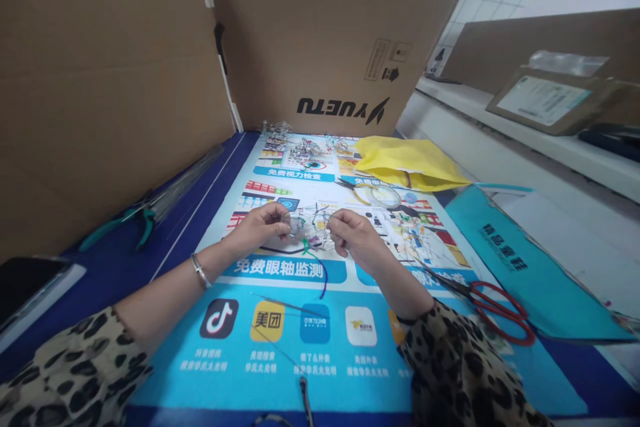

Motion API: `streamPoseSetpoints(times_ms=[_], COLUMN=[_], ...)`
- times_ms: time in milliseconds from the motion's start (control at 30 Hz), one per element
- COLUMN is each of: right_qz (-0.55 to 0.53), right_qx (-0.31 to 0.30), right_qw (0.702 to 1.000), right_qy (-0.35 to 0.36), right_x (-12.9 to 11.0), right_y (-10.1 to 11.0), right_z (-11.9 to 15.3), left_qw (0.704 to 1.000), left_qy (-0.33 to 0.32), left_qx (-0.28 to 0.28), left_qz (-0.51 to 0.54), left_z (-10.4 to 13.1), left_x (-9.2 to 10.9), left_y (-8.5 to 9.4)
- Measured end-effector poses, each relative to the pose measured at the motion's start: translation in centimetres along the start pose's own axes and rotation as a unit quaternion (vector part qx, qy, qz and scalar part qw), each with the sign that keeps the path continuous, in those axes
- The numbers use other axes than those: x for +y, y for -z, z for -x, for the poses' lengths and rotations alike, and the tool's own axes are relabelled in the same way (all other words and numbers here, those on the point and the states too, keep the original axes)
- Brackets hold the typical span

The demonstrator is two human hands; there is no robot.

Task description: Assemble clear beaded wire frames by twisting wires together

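Note:
My left hand (270,225) is closed in a pinch on the left side of a see-through wire piece (313,227). My right hand (354,232) pinches its right side, level with the left. The piece is a thin, shiny tangle, held just above the printed sheet; its exact kind cannot be made out. Bits of green and purple show at its lower middle. From there a dark purple strand (325,277) curls down over the sheet. A thin dark wire (290,303) lies on the sheet below the hands.
Red-handled scissors (500,313) lie at right, teal-handled pliers (125,227) beside straight wires at left. Yellow-handled pliers (357,192) lie near a yellow bag (410,163). Wire pieces (307,148) are heaped at the back. Cardboard walls (325,40) stand behind and left. A phone (30,290) lies front left.

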State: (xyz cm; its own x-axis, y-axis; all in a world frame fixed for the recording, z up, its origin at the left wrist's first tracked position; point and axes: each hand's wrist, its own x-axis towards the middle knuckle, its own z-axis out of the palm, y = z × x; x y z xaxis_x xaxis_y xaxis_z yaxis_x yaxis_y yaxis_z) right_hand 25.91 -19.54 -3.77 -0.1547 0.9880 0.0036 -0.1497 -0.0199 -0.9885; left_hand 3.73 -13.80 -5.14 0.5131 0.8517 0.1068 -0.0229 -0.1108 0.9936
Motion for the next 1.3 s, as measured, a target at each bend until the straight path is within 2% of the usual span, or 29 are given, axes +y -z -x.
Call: streamPoseSetpoints(times_ms=[167, 267, 400, 500, 633, 733, 833, 967, 1100, 1200, 1300], right_qz=[-0.082, -0.083, -0.048, -0.018, 0.084, 0.145, 0.080, -0.045, -0.064, -0.048, -0.045], right_qx=[0.012, 0.007, 0.032, 0.033, 0.039, 0.026, 0.010, 0.020, 0.015, 0.006, 0.019], right_qw=[0.996, 0.996, 0.998, 0.999, 0.996, 0.989, 0.997, 0.999, 0.998, 0.999, 0.999], right_qy=[0.026, 0.023, 0.011, 0.005, 0.014, 0.017, 0.019, 0.020, 0.016, 0.003, -0.014], right_x=[-0.2, -0.6, -1.1, -1.1, -0.5, 0.0, 0.3, 0.6, 1.1, 0.9, 0.1], right_y=[-1.2, -0.9, 0.8, 1.7, 1.3, 0.3, -0.7, -1.6, -2.0, -1.5, -0.3], right_z=[-0.2, -0.1, -0.1, -0.2, -0.4, -0.5, -0.4, -0.8, -1.1, -1.0, -0.7], left_qw=[1.000, 0.999, 0.998, 0.999, 1.000, 0.999, 0.999, 0.999, 0.999, 0.999, 0.999], left_qy=[-0.005, -0.005, -0.034, -0.028, 0.000, 0.014, 0.009, -0.009, 0.000, 0.009, 0.000], left_qx=[-0.001, -0.015, -0.013, -0.020, -0.014, -0.039, -0.052, -0.038, -0.035, -0.045, -0.035], left_qz=[0.026, 0.043, 0.060, 0.042, -0.016, -0.023, -0.008, 0.018, 0.021, 0.015, 0.017], left_z=[0.2, 0.2, -0.2, -0.4, -0.2, 0.1, 0.4, 0.6, 0.8, 0.7, 0.1], left_x=[0.3, 0.3, 0.1, 0.0, 0.3, 0.4, 0.6, 1.2, 1.3, 0.9, 0.3], left_y=[-1.1, -0.8, 0.7, 1.1, 0.4, -0.6, -1.3, -2.2, -2.6, -1.9, -0.2])
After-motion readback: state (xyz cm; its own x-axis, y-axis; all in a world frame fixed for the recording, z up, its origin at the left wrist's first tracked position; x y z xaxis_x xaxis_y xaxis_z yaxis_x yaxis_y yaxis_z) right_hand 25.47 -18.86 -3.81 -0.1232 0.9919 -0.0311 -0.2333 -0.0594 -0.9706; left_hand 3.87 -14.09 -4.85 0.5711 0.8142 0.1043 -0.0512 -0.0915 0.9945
